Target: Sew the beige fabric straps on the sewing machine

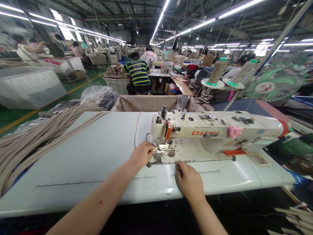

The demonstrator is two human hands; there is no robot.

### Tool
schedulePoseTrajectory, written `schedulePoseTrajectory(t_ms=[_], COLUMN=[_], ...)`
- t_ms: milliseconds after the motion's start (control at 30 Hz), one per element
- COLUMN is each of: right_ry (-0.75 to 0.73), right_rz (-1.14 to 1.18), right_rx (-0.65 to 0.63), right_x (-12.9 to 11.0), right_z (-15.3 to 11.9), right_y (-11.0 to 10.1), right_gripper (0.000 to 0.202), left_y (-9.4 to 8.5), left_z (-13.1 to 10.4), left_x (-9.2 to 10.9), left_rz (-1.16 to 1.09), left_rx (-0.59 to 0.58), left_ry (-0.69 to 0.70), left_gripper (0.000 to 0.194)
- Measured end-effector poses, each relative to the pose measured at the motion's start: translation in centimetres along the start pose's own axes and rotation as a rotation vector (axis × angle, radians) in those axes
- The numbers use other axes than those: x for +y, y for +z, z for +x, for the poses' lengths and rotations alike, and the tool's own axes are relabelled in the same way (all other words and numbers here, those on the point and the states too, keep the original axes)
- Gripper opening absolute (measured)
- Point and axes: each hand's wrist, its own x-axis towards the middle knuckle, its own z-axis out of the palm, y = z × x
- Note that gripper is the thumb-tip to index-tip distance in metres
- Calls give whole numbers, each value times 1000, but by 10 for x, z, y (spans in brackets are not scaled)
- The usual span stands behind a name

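While a beige strip (137, 129) is pinched by the left hand (143, 155) at the sewing machine (183, 130), the right hand's (190, 181) hold cannot be told.

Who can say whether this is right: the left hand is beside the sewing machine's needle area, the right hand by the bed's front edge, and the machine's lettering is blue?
The colour is wrong: in the head view, the lettering on the sewing machine is orange. The left hand is beside the needle area and the right hand by the front edge of the bed.
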Motion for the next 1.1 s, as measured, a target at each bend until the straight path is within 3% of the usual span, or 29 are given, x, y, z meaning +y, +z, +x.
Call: schedulePoseTrajectory(t_ms=[200,400,733,933,1100], right_ry=[-6,-9,45,212,556], right_rz=[4,32,202,578,711], right_rx=[3,19,72,41,214], right_x=[-1,-1,3,11,38], right_z=[0,-1,-5,-22,-60], right_y=[-1,-2,1,-19,-38], right_gripper=[29,32,39,22,40], left_y=[12,28,29,21,20], left_z=[-13,-22,-48,-58,-62], left_x=[20,41,58,66,47], left_rz=[32,68,181,251,369], left_rx=[-7,-18,-89,-277,-195], left_ry=[-76,-162,-93,-78,107], left_gripper=[5,19,40,61,34])
